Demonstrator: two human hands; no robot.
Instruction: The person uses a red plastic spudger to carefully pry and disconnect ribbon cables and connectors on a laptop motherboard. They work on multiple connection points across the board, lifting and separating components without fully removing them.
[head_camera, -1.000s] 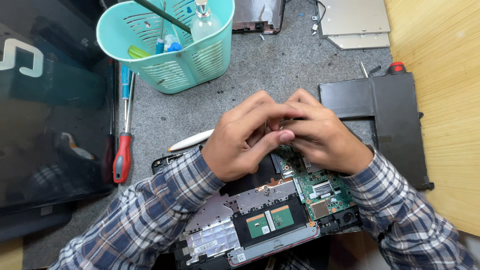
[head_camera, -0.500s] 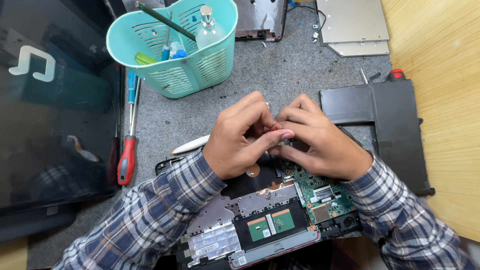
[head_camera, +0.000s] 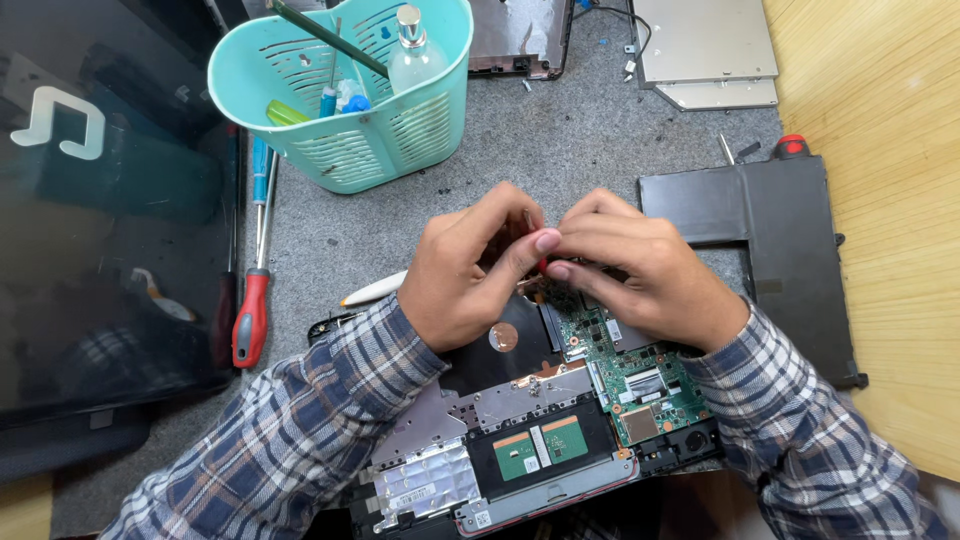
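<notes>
Two hands meet over the opened laptop's green circuit board (head_camera: 640, 385): the left hand (head_camera: 465, 270) and right hand (head_camera: 640, 270) pinch a small red-tipped tool (head_camera: 541, 262) between fingertips, as half a second ago, barely shifted. Room is tight: a teal plastic basket (head_camera: 400, 130) stands toward the grey mat's (head_camera: 560, 140) far edge, a black flat panel (head_camera: 780, 230) at its right edge.

between the hands: the left hand (head_camera: 465, 270) and right hand (head_camera: 640, 270) cover a small red thing (head_camera: 543, 264); only a bit shows.
laptop (head_camera: 530, 440): its near edge is cut off at the bottom.
basket (head_camera: 345, 100): its top is cut off.
</notes>
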